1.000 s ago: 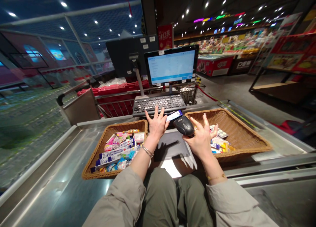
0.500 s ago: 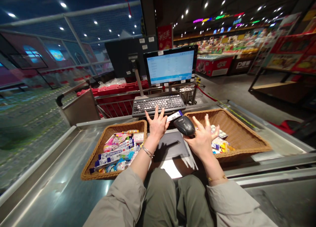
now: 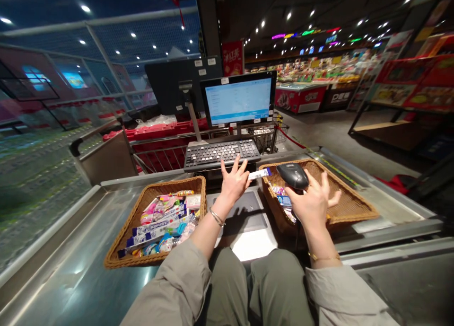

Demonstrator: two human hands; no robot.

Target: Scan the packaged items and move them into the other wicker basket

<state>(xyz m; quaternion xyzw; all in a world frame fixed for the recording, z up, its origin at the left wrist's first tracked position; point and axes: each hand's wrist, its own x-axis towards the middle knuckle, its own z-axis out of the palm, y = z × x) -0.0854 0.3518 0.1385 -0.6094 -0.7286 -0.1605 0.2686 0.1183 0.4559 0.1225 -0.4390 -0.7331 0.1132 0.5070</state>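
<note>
Scanner (image 3: 292, 175) in the right hand (image 3: 312, 205) sits just ahead and to the left of that hand, its head jutting past the thumb and forefinger that close around it while the other fingers stand spread. In view it overlaps the back left part of the right basket (image 3: 354, 204); how high above the basket it is I cannot tell. White packet (image 3: 260, 173) with dark blue print juts out on the thumb side of the left hand (image 3: 233, 183), which grips it there with the remaining fingers fanned wide toward the keyboard (image 3: 222, 154); whether they touch its front edge is unclear. Scanner's head is black, rounded and glossy along the top, and points away to the left; its lower part is mostly hidden. The packet is slim and stick-like, lying nearly level, with its far end dark blue and reaching to the rim of the right basket in view. Between the two baskets runs a gap with a grey panel (image 3: 258, 211) set in it, the left forearm crossing its left side. The left basket (image 3: 117, 238) holds small bright packages, and beyond its left rim the metal worktop (image 3: 67, 264) stretches smooth to a raised edge.
</note>
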